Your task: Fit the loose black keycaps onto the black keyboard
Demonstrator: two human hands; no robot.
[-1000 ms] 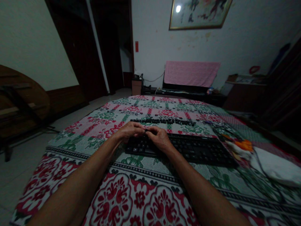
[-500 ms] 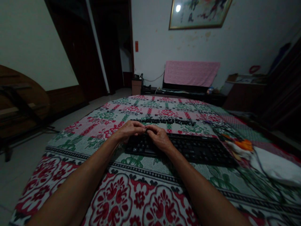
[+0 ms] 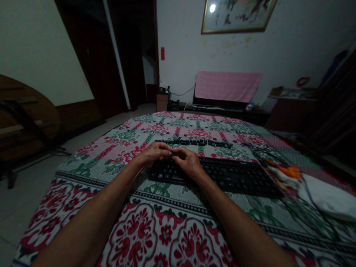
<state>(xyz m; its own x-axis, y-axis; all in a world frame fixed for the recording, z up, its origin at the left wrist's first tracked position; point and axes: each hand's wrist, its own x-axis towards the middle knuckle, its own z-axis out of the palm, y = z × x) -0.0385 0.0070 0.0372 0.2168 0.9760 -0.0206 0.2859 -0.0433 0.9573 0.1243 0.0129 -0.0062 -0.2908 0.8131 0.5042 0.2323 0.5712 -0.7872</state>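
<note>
- Two hands: the left hand and the right hand meet above the keyboard's left part, fingertips nearly together.
- One small dark piece sits between them; thumb and fingers of both hands are pinched on it. Its shape is too small to tell.
- One keyboard, black, lies on the table, its left end partly hidden by the hands.
- One row of small black keys lies between the keyboard and the table's far edge, too tightly packed to count.
- Right of the keyboard, toward the table's right edge: one orange item, one white bundle and dark cable, its strands too tangled to count.
- Patterned cloth shows in a wide stretch from the keyboard to the table's left edge, another from the row to the far edge, and a narrower strip between row and keyboard.
</note>
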